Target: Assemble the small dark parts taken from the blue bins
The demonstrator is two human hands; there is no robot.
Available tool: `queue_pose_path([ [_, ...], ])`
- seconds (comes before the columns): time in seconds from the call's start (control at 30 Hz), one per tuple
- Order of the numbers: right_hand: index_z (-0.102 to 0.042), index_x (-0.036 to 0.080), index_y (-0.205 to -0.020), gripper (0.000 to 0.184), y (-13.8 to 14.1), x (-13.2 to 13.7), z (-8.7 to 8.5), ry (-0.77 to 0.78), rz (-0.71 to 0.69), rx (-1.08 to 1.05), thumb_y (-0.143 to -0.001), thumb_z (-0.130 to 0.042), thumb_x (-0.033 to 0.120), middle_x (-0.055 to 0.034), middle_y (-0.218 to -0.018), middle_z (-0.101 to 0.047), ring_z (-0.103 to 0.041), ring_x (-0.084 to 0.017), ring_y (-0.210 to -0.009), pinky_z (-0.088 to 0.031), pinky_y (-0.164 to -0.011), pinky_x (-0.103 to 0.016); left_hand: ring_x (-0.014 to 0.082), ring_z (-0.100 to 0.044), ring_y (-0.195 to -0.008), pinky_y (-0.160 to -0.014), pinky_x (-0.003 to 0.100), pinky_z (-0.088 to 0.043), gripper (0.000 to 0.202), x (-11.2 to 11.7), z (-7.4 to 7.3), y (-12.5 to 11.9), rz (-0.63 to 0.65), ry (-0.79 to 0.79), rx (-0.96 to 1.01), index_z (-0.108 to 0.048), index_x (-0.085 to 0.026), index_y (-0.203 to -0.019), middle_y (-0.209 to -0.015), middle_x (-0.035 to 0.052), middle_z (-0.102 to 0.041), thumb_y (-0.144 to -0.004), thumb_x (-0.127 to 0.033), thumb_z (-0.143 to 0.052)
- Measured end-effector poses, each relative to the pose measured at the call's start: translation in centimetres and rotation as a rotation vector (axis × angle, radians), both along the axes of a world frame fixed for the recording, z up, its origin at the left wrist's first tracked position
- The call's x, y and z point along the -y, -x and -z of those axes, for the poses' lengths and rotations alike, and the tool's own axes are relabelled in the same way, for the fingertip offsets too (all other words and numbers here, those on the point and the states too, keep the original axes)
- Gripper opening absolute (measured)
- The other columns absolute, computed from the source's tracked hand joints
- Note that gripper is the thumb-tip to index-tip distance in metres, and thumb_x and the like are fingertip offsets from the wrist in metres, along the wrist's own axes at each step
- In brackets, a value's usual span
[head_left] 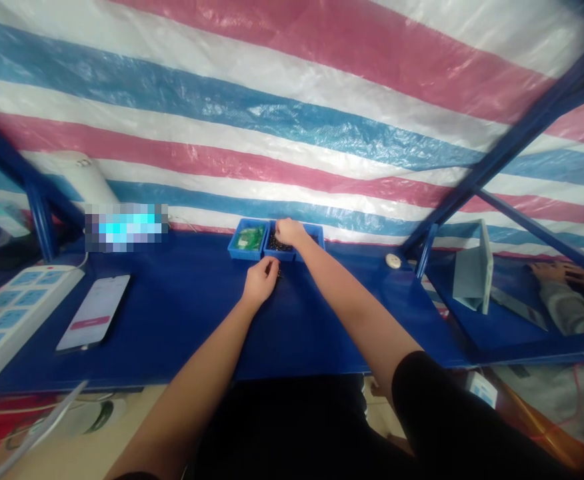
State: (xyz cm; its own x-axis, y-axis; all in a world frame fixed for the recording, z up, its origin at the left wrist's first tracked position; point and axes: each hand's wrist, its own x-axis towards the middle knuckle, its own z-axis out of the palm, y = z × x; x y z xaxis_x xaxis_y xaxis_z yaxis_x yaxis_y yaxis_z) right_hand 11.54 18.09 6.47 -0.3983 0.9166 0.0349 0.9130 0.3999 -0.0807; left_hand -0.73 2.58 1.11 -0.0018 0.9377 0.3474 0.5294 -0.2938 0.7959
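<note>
Over the blue bin of small black pieces [273, 243], my right hand [291, 231] has its fingers curled down, the tips among or just above the pieces. Whatever it may grip is hidden. My left hand [261, 280] is pinched closed just in front of that bin, near the tabletop. Something tiny shows at its fingertips, too small to name. Left of the black pieces stands a blue bin with green items in clear plastic [250, 239]. Another blue bin [317, 230] sits to the right, partly covered by my right forearm.
A phone [95, 313] and a white power strip [15, 313] lie on the blue table [172, 320] at left. A round cream-coloured object [393, 261] is at right. Blue frame bars [427, 250] rise beside it. Beyond them, another person's hands [565, 272] rest near a grey stand [472, 273].
</note>
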Motion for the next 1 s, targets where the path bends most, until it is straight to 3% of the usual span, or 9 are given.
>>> queue_pose_path([
  [0.17, -0.066, 0.019, -0.1, 0.021, -4.7, -0.3, -2.4, -0.065, -0.003, -0.143, -0.084, -0.054, 0.025, -0.0068, -0.102, -0.07, -0.064, -0.021, -0.095, -0.049, -0.082, -0.03, 0.0142, -0.062, -0.066, -0.066, 0.023, -0.045, 0.029, 0.0, 0.0, -0.1, 0.002, 0.013, 0.012, -0.065, -0.02, -0.091, -0.073, -0.0002, -0.068, -0.091, -0.041, -0.044],
  [0.33, -0.071, 0.015, -0.092, 0.019, -9.4, -0.3, -4.9, 0.162, 0.011, -0.065, -0.075, -0.064, 0.018, -0.009, -0.098, -0.072, -0.065, -0.021, -0.089, -0.05, -0.079, -0.027, 0.0143, -0.062, -0.064, -0.067, 0.024, -0.045, 0.027, 0.0, -0.2, -0.3, 0.014, 0.008, 0.015, -0.064, -0.02, -0.09, -0.071, -0.0006, -0.067, -0.09, -0.04, -0.045],
  [0.47, -0.072, 0.013, -0.099, 0.026, -7.8, 0.6, -5.4, 0.084, -0.065, -0.176, -0.078, -0.058, 0.012, -0.0097, -0.104, -0.071, -0.065, -0.021, -0.094, -0.049, -0.085, -0.028, 0.0149, -0.062, -0.065, -0.067, 0.024, -0.045, 0.028, 0.0, -0.3, -0.3, 0.018, 0.011, 0.003, -0.064, -0.02, -0.09, -0.071, -0.0002, -0.067, -0.091, -0.041, -0.045],
  [0.53, -0.073, 0.015, -0.098, 0.028, -5.6, 1.2, -4.9, 0.227, -0.168, -0.258, -0.081, -0.05, 0.01, -0.0065, -0.096, -0.074, -0.067, -0.016, -0.082, -0.051, -0.078, -0.024, 0.0152, -0.062, -0.065, -0.066, 0.024, -0.045, 0.03, 0.0, -0.2, -0.2, 0.015, 0.012, -0.006, -0.064, -0.02, -0.09, -0.072, 0.0004, -0.067, -0.091, -0.042, -0.044],
  [0.63, -0.076, 0.019, -0.088, 0.029, -2.6, 2.0, -3.6, 0.477, -0.289, -0.165, -0.076, -0.053, 0.006, -0.002, -0.09, -0.076, -0.069, -0.014, -0.076, -0.05, -0.071, -0.02, 0.0151, -0.062, -0.066, -0.066, 0.024, -0.045, 0.031, 0.0, -0.1, 0.0, 0.007, 0.012, -0.01, -0.064, -0.02, -0.091, -0.073, 0.0009, -0.067, -0.091, -0.042, -0.043],
  [0.77, -0.076, 0.023, -0.093, 0.033, -1.3, 2.1, -2.4, 0.428, -0.347, -0.121, -0.073, -0.057, 0.006, 0.0011, -0.106, -0.073, -0.067, -0.018, -0.093, -0.049, -0.077, -0.019, 0.0148, -0.061, -0.066, -0.065, 0.024, -0.045, 0.03, -0.1, -0.1, 0.0, 0.021, 0.009, -0.007, -0.064, -0.019, -0.091, -0.073, 0.0008, -0.067, -0.091, -0.041, -0.043],
  [0.9, -0.072, 0.018, -0.105, 0.04, -2.6, 1.3, -2.7, 0.296, -0.261, -0.334, -0.078, -0.049, 0.002, -0.004, -0.11, -0.072, -0.068, -0.015, -0.096, -0.05, -0.082, -0.019, 0.0143, -0.06, -0.064, -0.065, 0.024, -0.044, 0.03, 0.0, -0.2, -0.1, 0.019, 0.005, -0.013, -0.064, -0.019, -0.09, -0.071, 0.0, -0.067, -0.091, -0.041, -0.043],
  [1.0, -0.071, 0.012, -0.101, 0.034, -4.3, 0.8, -3.3, 0.284, -0.066, -0.402, -0.083, -0.044, 0.003, -0.0085, -0.095, -0.074, -0.07, -0.012, -0.069, -0.053, -0.068, -0.02, 0.0142, -0.06, -0.064, -0.065, 0.024, -0.044, 0.029, 0.0, -0.2, -0.1, 0.016, 0.004, -0.01, -0.064, -0.02, -0.09, -0.07, -0.0004, -0.066, -0.091, -0.041, -0.044],
])
